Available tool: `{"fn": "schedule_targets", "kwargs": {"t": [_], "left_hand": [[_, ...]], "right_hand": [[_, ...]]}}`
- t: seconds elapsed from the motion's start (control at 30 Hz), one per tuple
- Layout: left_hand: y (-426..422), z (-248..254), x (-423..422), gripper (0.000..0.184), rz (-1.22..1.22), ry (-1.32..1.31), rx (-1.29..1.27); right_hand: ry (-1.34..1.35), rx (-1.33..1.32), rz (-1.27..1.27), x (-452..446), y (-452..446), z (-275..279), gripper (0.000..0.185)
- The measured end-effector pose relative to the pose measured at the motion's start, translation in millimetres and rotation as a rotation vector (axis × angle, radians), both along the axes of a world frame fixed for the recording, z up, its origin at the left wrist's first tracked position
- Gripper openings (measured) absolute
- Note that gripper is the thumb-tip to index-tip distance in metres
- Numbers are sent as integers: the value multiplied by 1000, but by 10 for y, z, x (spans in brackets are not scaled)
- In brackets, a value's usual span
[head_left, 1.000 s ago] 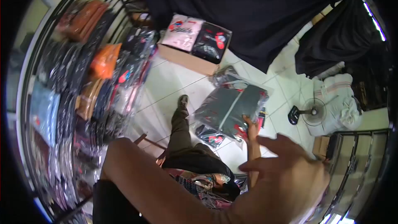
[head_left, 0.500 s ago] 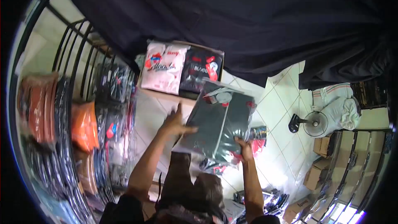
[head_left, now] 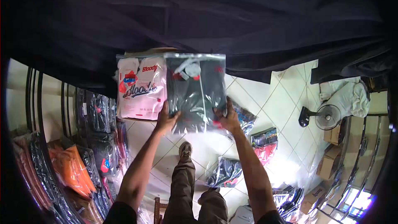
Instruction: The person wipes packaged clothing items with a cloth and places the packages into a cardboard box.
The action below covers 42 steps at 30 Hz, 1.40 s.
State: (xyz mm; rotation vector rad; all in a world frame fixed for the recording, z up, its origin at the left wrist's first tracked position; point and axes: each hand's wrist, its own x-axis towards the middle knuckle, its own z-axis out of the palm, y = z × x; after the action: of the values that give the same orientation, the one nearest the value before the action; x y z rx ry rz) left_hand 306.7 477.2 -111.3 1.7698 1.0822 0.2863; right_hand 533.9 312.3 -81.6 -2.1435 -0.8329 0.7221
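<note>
A dark green-grey garment folded in a clear plastic bag (head_left: 190,95) lies between my two hands, with a white zipper line and a pale tag near its top. My left hand (head_left: 167,120) grips its lower left edge, thumb on top. My right hand (head_left: 229,119) grips the lower right edge, fingers partly hidden beneath. Directly left of it, a pink bagged garment (head_left: 143,89) with "Bloods" lettering sits in a cardboard box (head_left: 151,51). The dark package covers the right side of that box.
Bagged clothes (head_left: 226,172) lie on the tiled floor (head_left: 286,95). Racks at left hold more packages, including an orange one (head_left: 76,174). A fan (head_left: 327,117), white cloth (head_left: 350,99) and cardboard boxes (head_left: 329,161) are at right. Dark fabric (head_left: 199,16) hangs across the top.
The dark package has moved left and up over the box and is now level, covering the black bagged garment. My left hand, previously off the edge with fingers spread, now grips it.
</note>
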Motion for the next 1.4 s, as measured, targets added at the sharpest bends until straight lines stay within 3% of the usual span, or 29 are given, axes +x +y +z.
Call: {"fn": "schedule_targets", "kwargs": {"t": [0.03,0.07,0.1,0.13,0.2,0.23,0.27,0.33,0.53,0.73,0.77,0.87,0.9,0.93,0.97,1.0,1.03,1.1,1.2,1.37,1.4], "left_hand": [[148,-172,18,82,-61,163,-39],[197,-333,-66,89,-143,292,355],[146,-478,-128,92,-124,567,385],[116,-439,-164,91,-145,548,401],[-55,-353,-292,87,-228,328,532],[-190,-285,-346,85,-283,254,575],[-368,-188,-381,85,-295,315,458],[-772,-171,-478,87,-308,381,362],[-1946,0,-485,86,-444,375,320],[-3195,130,-346,82,-507,308,400],[-3413,92,-337,81,-490,296,415],[-4197,-11,-381,76,-377,241,356],[-4479,-134,-445,76,-368,219,446],[-4807,-273,-568,77,-368,276,414],[-5127,-374,-650,78,-357,326,387],[-5438,-415,-775,80,-394,321,477],[-5725,-334,-857,80,-354,337,251],[-6227,-250,-1175,78,-374,362,217],[-6654,-158,-1620,77,-345,404,84],[-7005,-684,-2336,75,-307,576,94],[-7041,-849,-2446,71,-280,598,-20]], "right_hand": [[-130,-39,70,25,-11,-288,83],[-259,-81,140,25,-27,-463,85],[-265,-120,202,16,-99,-604,84],[-421,-119,234,-67,-187,-619,74],[-161,-200,236,-211,-280,-505,67],[-339,-60,252,-321,-479,-683,61],[-377,-7,258,-395,-622,-671,62],[-266,-170,283,-538,-1049,-659,62],[-139,-474,199,-732,-2510,-503,64],[-82,-285,28,-672,-4126,-488,57],[-176,-133,58,-643,-4370,-499,57],[-50,-196,44,-556,-5088,-402,57],[-210,-236,54,-595,-5370,-511,58],[-113,-226,26,-606,-5623,-431,56],[-274,-77,42,-629,-5946,-667,53],[-242,-153,44,-646,-6202,-685,52],[-200,-234,50,-696,-6425,-696,50],[-89,-493,73,-817,-6837,-724,54],[-26,-595,136,-1061,-7216,-915,56],[-18,-411,205,-1385,-7076,-1436,50],[16,-400,206,-1430,-7004,-1558,48]]}}
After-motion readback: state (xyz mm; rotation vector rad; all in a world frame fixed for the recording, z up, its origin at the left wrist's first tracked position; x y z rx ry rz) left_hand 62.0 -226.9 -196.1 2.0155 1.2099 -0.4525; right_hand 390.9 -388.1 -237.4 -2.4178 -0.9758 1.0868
